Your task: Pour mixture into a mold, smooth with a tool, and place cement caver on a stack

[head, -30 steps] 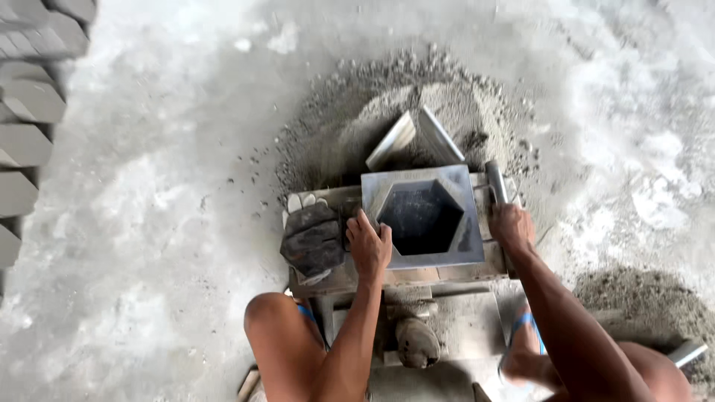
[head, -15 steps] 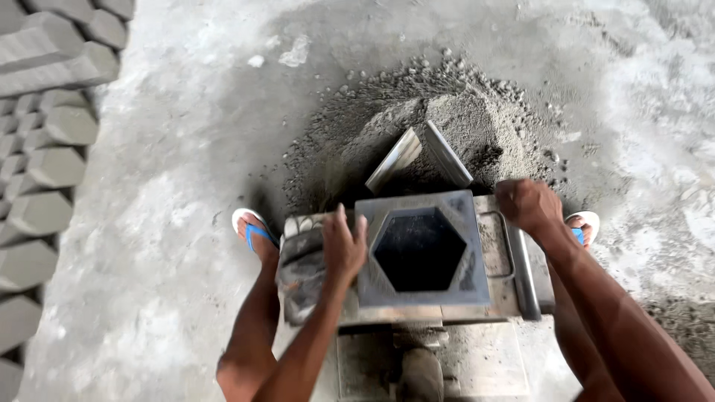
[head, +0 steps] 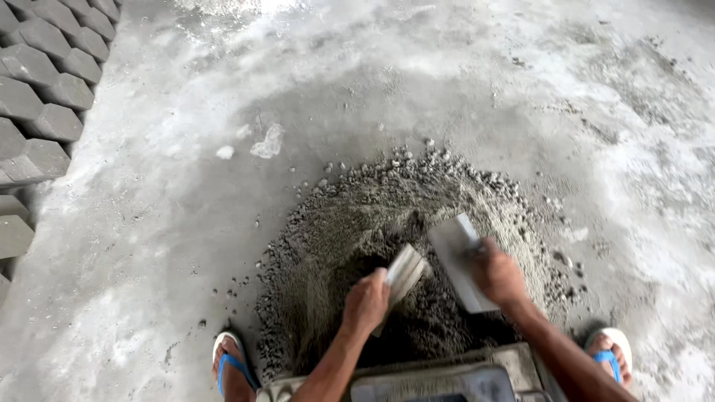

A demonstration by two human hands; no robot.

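My left hand (head: 365, 301) grips a flat grey scraper plate (head: 404, 274), tilted into the heap; my right hand (head: 497, 277) closes on the handle of a second flat metal plate (head: 458, 260) just beside it. Both blades, dusted with cement, dig into a mound of damp grey mix (head: 372, 231) on the concrete floor (head: 186, 208). Hexagonal paving blocks (head: 41, 89) line the far left; a metal mould (head: 432, 380) sits at my feet.

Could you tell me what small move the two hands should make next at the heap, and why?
Probably draw the two flat scoops together through the heap of grey mix: the left hand and right hand each hold one, and neither looks loaded yet.
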